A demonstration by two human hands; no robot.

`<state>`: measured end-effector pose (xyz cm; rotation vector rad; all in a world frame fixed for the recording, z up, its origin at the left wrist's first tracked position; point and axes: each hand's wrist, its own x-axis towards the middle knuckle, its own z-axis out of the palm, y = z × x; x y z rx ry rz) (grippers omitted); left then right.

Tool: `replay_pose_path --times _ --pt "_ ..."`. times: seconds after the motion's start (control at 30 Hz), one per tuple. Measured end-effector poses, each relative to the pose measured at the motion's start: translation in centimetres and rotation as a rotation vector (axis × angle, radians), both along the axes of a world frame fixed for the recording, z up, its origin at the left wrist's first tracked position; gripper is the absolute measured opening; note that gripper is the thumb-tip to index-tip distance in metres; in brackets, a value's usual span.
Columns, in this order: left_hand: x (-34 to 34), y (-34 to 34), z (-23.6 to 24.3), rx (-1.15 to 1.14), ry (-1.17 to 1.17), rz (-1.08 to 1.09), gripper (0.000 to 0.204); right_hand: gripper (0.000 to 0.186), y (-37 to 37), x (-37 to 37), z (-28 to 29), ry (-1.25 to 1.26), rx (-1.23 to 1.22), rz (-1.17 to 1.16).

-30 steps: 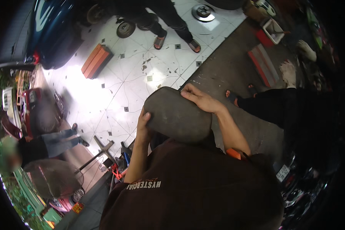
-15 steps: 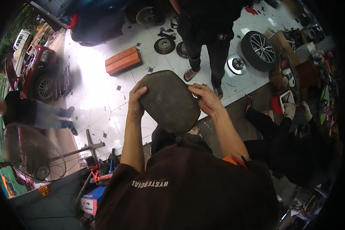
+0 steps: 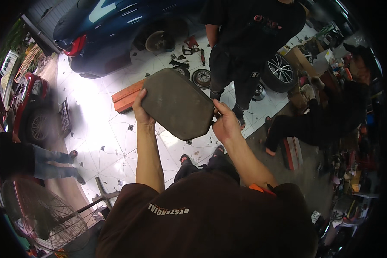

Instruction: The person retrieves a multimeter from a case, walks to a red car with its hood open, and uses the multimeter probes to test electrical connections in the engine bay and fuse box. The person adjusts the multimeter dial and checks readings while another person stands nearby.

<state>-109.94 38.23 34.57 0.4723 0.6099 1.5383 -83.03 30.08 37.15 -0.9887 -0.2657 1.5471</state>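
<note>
Held up before my chest is a dark grey-brown flat panel [image 3: 178,105] with rounded, cut-off corners, its scuffed broad face toward me. I cannot make out its exact kind. My left hand [image 3: 142,109] grips the left edge, thumb lying on the near face and the other fingers hidden behind. At the right edge, my right hand [image 3: 225,122] closes on the rim, with its thumb and forefinger near a corner. Beyond the panel, partly covered by it, lies an orange toolbox [image 3: 127,96] on the white tiled floor.
A dark blue car [image 3: 112,38] with an exposed wheel hub [image 3: 160,41] stands ahead. Brake discs [image 3: 201,78] lie near a standing person [image 3: 253,47]. Another person [image 3: 296,120] sits at right by a wheel [image 3: 280,71]. A fan [image 3: 43,215] stands at lower left.
My hands have carried the panel slightly left and up in view, turning it a little. The view has shifted, showing more of the blue car. The seated person's arms have moved.
</note>
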Motion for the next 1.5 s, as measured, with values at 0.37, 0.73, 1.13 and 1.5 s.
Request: replay_pose_path --times 0.37,0.73,1.13,1.5 --pt "1.1 4.2 -0.1 -0.041 -0.186 0.067 0.042 0.025 0.1 -2.3 -2.3 0.232 0.101 -0.054" --pt "3.0 4.7 0.5 -0.069 -0.12 0.049 0.044 0.017 0.4 0.3 -0.9 0.356 -0.073 -0.044" --pt "3.3 2.8 -2.8 -0.252 -0.255 0.164 0.051 0.016 1.4 -4.3 -3.5 0.234 0.1 -0.145" --pt "1.9 9.1 -1.4 -0.286 -0.308 0.215 0.051 0.024 7.0 -9.5 -3.2 0.15 0.179 -0.169"
